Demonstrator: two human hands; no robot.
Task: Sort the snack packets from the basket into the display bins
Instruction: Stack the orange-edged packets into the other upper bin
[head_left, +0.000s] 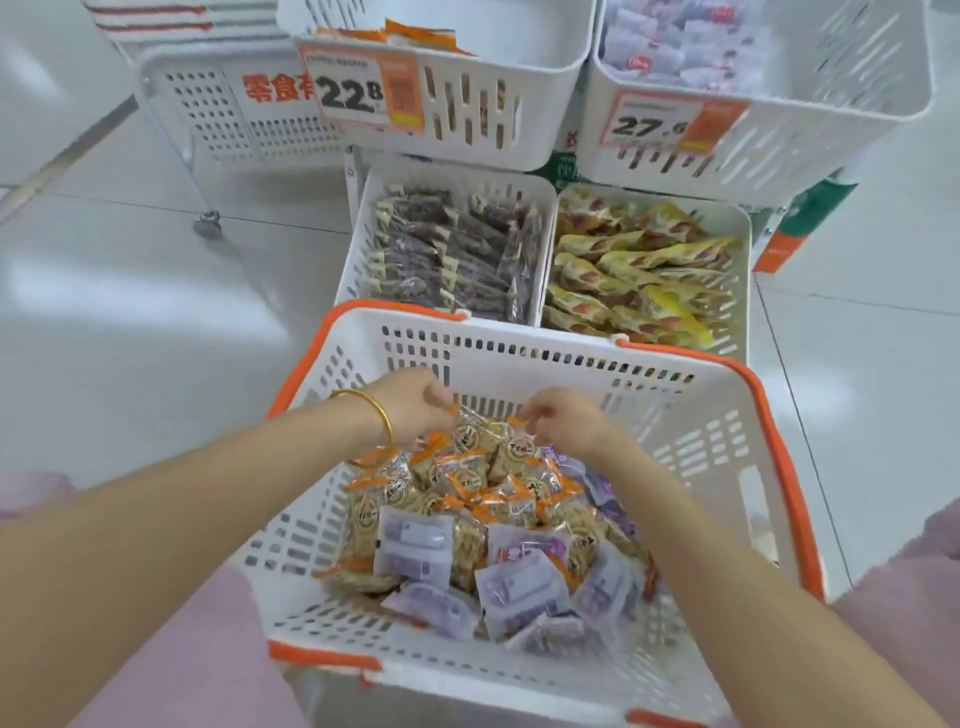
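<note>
Standing beside the person, I see both hands inside the basket (540, 338), at the far side of the heap. The left hand (410, 410), with a gold bangle (363, 410) on the wrist, has its fingers curled round some orange packets (467, 467). The right hand (561, 421) is just beside it with fingers bent down onto the same packets. It is blurred, so I cannot tell if it really holds one.

Behind the 2 hands, toward the person, purple packets (519, 592) lie mixed with more orange ones. Beyond the hands and higher, the orange bin (467, 109) stands ahead of the left hand and the purple bin (779, 135) ahead of the right.

I think the danger is in the lift. The wrappers look thin and smooth, and a packet pinched only at its edge may slip. It would then fall into the brown bin (358, 249) or the yellow bin (743, 249), directly beyond the grip. A purple packet could also be caught in the handful and go to the wrong bin.
</note>
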